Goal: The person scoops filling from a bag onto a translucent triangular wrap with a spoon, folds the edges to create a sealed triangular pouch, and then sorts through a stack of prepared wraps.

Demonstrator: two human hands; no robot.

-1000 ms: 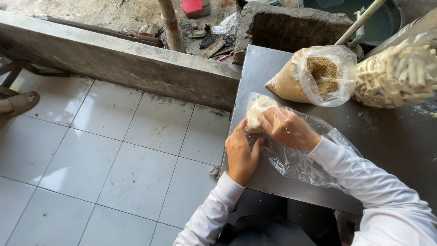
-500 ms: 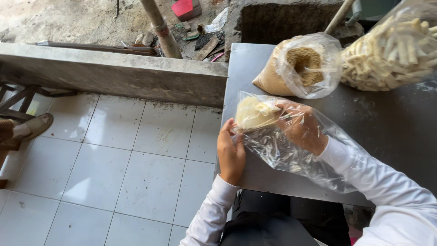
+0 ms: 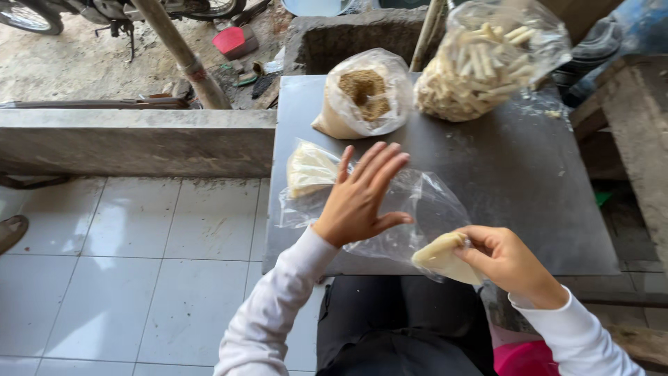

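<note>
A clear plastic bag [image 3: 424, 209] lies flat on the dark grey table [image 3: 515, 174], with one pale flat dough piece [image 3: 309, 169] in its far left corner. My left hand [image 3: 362, 198] hovers over the bag with its fingers spread and holds nothing. Near the table's front edge my right hand [image 3: 504, 261] pinches another pale dough piece [image 3: 440, 254] at the bag's near right end.
At the back of the table stand a bag of brown crumbs [image 3: 362, 94] and a big bag of pale sticks [image 3: 487, 59]. A low concrete wall [image 3: 132, 143] and white floor tiles [image 3: 125, 278] lie to the left. A pink tub [image 3: 522, 358] sits under the table.
My right hand has left the bag's far corner and come to the near right end, now holding a dough piece. My left hand has lifted off the bag and opened flat.
</note>
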